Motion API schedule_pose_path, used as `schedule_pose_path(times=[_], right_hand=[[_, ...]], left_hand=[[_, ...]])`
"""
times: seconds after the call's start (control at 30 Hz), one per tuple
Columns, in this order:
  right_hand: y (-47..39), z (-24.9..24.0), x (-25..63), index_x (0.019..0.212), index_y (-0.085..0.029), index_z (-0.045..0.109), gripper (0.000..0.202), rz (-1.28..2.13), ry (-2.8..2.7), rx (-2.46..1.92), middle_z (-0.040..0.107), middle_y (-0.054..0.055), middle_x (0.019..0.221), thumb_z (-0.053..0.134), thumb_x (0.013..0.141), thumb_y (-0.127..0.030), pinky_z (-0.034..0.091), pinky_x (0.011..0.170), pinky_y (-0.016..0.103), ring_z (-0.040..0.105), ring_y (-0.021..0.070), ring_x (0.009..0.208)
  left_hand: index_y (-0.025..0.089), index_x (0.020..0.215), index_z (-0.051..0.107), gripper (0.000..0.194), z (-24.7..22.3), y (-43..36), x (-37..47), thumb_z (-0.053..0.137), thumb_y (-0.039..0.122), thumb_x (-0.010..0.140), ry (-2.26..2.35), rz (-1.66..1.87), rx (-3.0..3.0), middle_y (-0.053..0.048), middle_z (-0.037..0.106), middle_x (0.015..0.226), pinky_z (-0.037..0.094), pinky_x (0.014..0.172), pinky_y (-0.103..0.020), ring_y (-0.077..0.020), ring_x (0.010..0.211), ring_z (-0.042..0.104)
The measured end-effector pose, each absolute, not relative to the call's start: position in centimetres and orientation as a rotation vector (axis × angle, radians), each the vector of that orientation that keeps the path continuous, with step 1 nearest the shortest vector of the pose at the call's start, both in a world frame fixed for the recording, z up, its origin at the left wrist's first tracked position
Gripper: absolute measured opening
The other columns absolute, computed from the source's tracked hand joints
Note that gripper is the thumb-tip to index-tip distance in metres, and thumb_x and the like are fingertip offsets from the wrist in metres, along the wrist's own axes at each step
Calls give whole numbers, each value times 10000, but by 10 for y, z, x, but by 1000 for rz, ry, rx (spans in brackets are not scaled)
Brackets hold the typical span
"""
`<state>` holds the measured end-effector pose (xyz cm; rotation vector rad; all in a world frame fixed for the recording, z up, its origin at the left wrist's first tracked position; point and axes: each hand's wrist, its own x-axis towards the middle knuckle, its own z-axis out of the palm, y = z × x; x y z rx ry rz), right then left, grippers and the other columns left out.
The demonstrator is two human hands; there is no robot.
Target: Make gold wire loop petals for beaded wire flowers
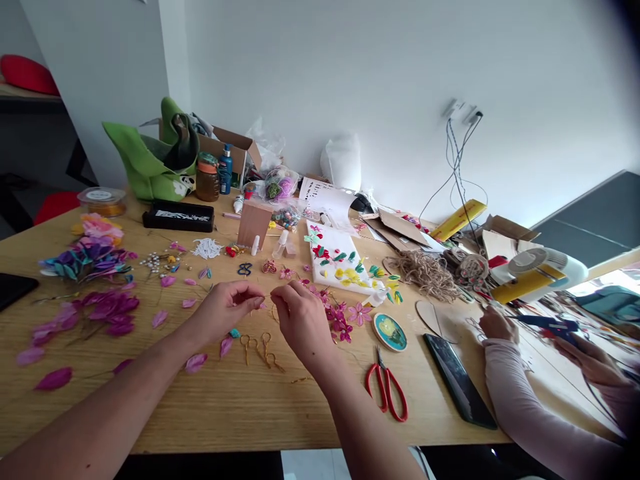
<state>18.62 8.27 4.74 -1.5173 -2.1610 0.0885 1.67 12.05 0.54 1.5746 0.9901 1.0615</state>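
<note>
My left hand (233, 304) and my right hand (303, 321) are close together over the table's middle, thumb and forefinger pinched on each. A thin wire-like strand (268, 297) shows faintly between the fingertips; its ends are hidden. Below the hands lie several gold looped pieces (267, 348), like hairpins, and a small teal piece (235, 333). Loose magenta petals (196, 363) are scattered by my left forearm. Just beyond my right hand are pink wire-stemmed flowers (341, 321). Red-handled scissors (387, 392) rest to the right of my right forearm.
A phone (459, 380) and a round painted piece (390, 332) lie at right. White foam (325, 267) carries colourful flowers. At far right, a co-worker's hands (500, 325) work with a blue glue gun (547, 324). A green bag (150, 163) and a jar (207, 179) stand at the back left.
</note>
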Motion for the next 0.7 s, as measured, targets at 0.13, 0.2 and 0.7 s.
schedule_pose_path(times=[0.13, 0.2, 0.7], right_hand=[[90, 51, 188, 925, -190, 673, 87, 173, -2137, -1477, 674, 39, 892, 588, 921, -171, 400, 642, 241, 618, 151, 733], [97, 56, 193, 934, -189, 681, 81, 262, -2021, -1431, 681, 42, 887, 608, 909, -218, 427, 669, 245, 616, 147, 718], [128, 50, 224, 809, -165, 694, 148, 644, -2023, -1555, 651, -3, 647, 558, 856, -198, 394, 553, 221, 549, 122, 555]], left_hand=[[185, 696, 708, 243, 10, 123, 15, 695, 427, 704, 1062, 1129, 1537, -11, 665, 640, 465, 582, -262, -164, 620, 580], [181, 713, 706, 263, 11, 125, 13, 697, 444, 698, 1104, 1175, 1504, -4, 649, 629, 451, 566, -256, -154, 600, 563], [195, 735, 671, 236, 15, 130, 2, 679, 430, 719, 1339, 1459, 1301, 11, 653, 625, 493, 630, -264, -164, 644, 620]])
